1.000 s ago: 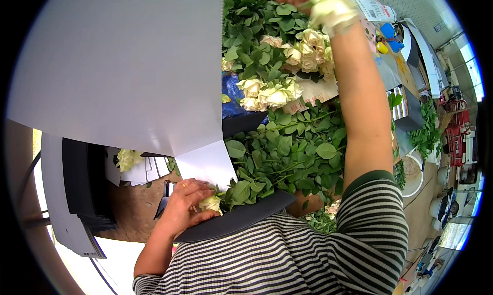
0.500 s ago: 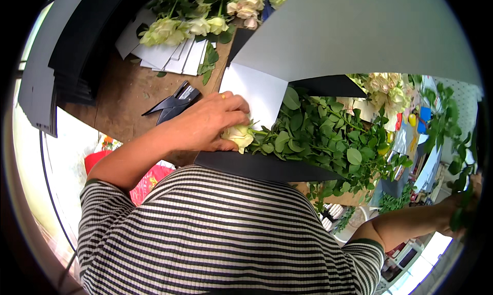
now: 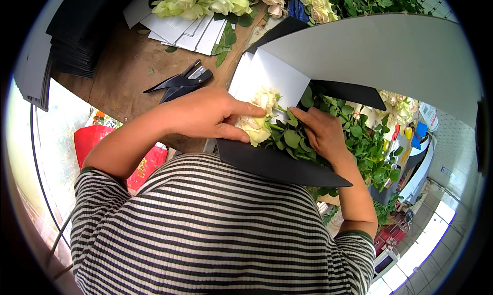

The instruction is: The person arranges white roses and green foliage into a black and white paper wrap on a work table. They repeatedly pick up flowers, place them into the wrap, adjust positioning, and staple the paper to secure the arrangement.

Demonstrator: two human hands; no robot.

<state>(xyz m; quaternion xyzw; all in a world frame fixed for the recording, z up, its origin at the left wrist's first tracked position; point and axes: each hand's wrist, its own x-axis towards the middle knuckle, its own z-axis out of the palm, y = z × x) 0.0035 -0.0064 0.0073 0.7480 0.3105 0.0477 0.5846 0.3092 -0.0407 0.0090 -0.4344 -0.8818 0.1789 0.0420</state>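
From where I stand, the person is bent over the bench (image 3: 120,71), both hands at a few cream roses (image 3: 255,130) that lie low on a white panel (image 3: 277,74), just in front of the striped shirt (image 3: 215,223). The left grip (image 3: 244,121) holds the blooms loosely, thumb against the lower head and forefinger across the upper one. The right grip (image 3: 303,125) comes in from the other side, its forefinger laid at the stems just behind the heads and its other fingers curled down; whether it clasps anything, I can't tell.

Leafy stems (image 3: 359,130) run off past the right wrist. A black flap (image 3: 277,166) stretches along the near side, close against the shirt, while a big pale sheet (image 3: 385,48) curves up beyond the hands. Near the left hand sits a black hand tool (image 3: 185,82) with a metal top. Farther back, pale green roses (image 3: 179,5) lie by fanned white papers (image 3: 190,33), and a dark stack (image 3: 77,33) stands at the far left.
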